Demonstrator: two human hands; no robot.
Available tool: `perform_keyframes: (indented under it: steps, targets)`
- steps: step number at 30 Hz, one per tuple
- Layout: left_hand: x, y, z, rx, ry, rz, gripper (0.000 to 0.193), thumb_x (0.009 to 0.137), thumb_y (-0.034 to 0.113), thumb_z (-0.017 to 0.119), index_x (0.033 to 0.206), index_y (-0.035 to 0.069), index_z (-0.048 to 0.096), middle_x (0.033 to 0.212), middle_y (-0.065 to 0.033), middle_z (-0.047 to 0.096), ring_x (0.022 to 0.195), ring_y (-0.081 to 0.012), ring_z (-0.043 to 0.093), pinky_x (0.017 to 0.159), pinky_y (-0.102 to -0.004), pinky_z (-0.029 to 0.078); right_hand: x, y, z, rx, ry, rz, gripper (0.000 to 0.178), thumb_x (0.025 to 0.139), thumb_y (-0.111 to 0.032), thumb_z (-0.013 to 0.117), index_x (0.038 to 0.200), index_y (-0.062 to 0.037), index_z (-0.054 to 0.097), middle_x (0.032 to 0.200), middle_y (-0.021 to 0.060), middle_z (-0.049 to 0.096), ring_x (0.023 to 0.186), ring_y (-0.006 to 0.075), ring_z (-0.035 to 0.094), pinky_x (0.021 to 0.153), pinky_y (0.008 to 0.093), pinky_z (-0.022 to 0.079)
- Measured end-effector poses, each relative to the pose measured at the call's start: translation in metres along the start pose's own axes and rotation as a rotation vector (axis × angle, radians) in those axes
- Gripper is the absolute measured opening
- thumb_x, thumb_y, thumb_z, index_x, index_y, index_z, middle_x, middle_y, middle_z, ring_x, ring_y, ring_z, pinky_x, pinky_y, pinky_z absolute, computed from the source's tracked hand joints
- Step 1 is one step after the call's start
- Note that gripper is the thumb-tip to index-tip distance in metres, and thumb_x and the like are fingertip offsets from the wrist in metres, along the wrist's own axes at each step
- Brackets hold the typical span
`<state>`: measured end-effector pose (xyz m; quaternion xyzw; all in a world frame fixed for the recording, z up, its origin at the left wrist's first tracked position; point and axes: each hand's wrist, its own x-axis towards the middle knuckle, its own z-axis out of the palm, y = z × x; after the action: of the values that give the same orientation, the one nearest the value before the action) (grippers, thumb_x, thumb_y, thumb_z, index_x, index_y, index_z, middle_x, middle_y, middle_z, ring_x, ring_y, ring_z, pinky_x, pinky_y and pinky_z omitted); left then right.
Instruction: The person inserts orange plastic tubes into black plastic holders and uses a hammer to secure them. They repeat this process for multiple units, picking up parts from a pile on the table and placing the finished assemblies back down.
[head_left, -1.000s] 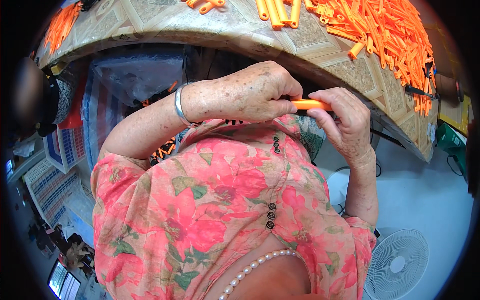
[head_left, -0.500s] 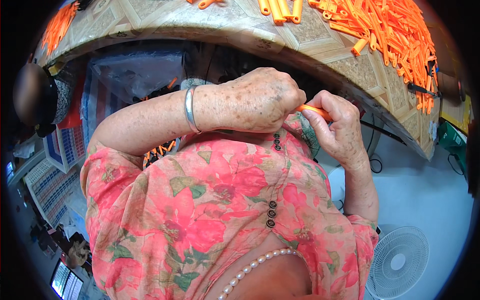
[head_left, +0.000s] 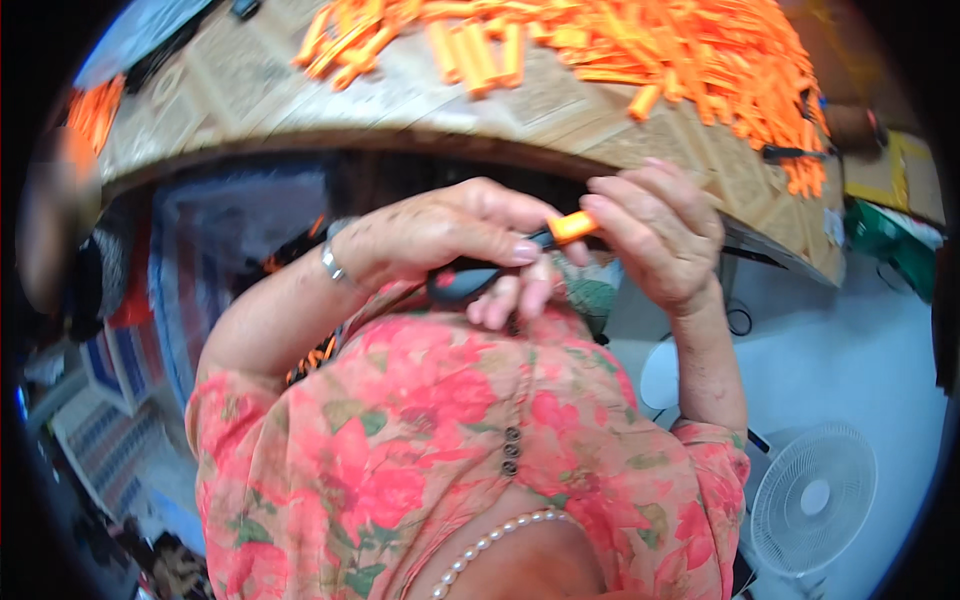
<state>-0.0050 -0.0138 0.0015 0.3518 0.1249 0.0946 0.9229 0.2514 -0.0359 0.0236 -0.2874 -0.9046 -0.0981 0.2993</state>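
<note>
In my left hand (head_left: 480, 235), which wears a silver bracelet, is a black piece with a rounded, paddle-like end (head_left: 462, 286). My fingers close around its narrow neck. A short orange plastic piece (head_left: 572, 228) sits at the other end of that neck, pointing toward my right hand (head_left: 660, 230). The right hand's fingers are stretched out and slightly bent, their tips at the orange end. Blur hides whether they press on it. Both hands are above my lap, just off the table edge.
A curved, wood-patterned table (head_left: 240, 85) spans the top, with a large heap of orange plastic pieces (head_left: 700, 50) at its right. More orange pieces (head_left: 95, 115) lie at far left. A white fan (head_left: 815, 497) stands low on the right. Crates (head_left: 110, 440) are at left.
My right hand has loosened from its pinch on the orange piece and its fingers have straightened. My left hand has turned, showing the black piece. The view has shifted, showing more of the table.
</note>
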Motion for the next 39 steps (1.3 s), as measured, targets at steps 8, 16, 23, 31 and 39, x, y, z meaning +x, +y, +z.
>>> perform_keyframes:
  steps: [8, 16, 23, 31, 39]
  targets:
    - [0.022, -0.008, 0.006, 0.127, 0.435, 0.146, 0.029, 0.100, 0.014, 0.052, 0.124, -0.002, 0.056, 0.085, -0.0109, 0.068, 0.060, -0.0111, 0.063, 0.055, -0.0204, 0.049, -0.055, 0.082, -0.040, -0.533, 0.265, 0.567, 0.037, 0.089, -0.012, 0.066, 0.125, -0.0066, 0.063, 0.124, 0.0108, 0.062, 0.110, 0.0276, 0.060, 0.093, 0.0423, 0.048]
    - [0.039, -0.008, 0.012, 0.108, 0.610, 0.179, 0.026, 0.098, 0.008, 0.049, 0.121, -0.001, 0.056, 0.086, -0.0090, 0.069, 0.059, -0.0091, 0.063, 0.054, -0.0194, 0.049, -0.161, 0.234, -0.064, -0.381, 0.136, 1.410, 0.067, 0.090, -0.056, 0.058, 0.139, -0.0093, 0.052, 0.112, 0.0146, 0.068, 0.108, 0.0330, 0.063, 0.094, 0.0431, 0.047]
    - [0.042, -0.007, 0.016, 0.133, 0.652, 0.164, 0.025, 0.097, 0.007, 0.048, 0.119, -0.002, 0.056, 0.087, -0.0088, 0.070, 0.061, -0.0091, 0.064, 0.058, -0.0206, 0.052, -0.219, 0.317, -0.065, -0.003, 0.217, 1.479, 0.066, 0.076, -0.044, 0.080, 0.129, -0.0093, 0.065, 0.109, 0.0143, 0.068, 0.089, 0.0207, 0.067, 0.077, 0.0347, 0.054]
    - [0.043, -0.009, 0.019, 0.075, 0.719, 0.167, 0.023, 0.098, 0.010, 0.048, 0.114, -0.002, 0.057, 0.090, -0.0103, 0.071, 0.062, -0.0099, 0.065, 0.057, -0.0229, 0.054, -0.089, 0.127, -0.064, 0.520, 0.590, 1.112, 0.056, 0.098, -0.003, 0.051, 0.151, -0.0081, 0.034, 0.106, 0.0059, 0.061, 0.067, 0.0065, 0.054, 0.051, 0.0194, 0.044]
    - [0.048, -0.004, 0.027, -0.029, 0.747, 0.145, 0.023, 0.099, 0.010, 0.047, 0.117, -0.002, 0.056, 0.094, -0.0124, 0.072, 0.064, -0.0115, 0.067, 0.054, -0.0255, 0.056, -0.053, -0.025, -0.020, 0.439, -0.123, 0.751, 0.040, 0.091, 0.001, 0.059, 0.131, -0.0032, 0.059, 0.103, 0.0151, 0.065, 0.090, 0.0260, 0.065, 0.080, 0.0327, 0.051]
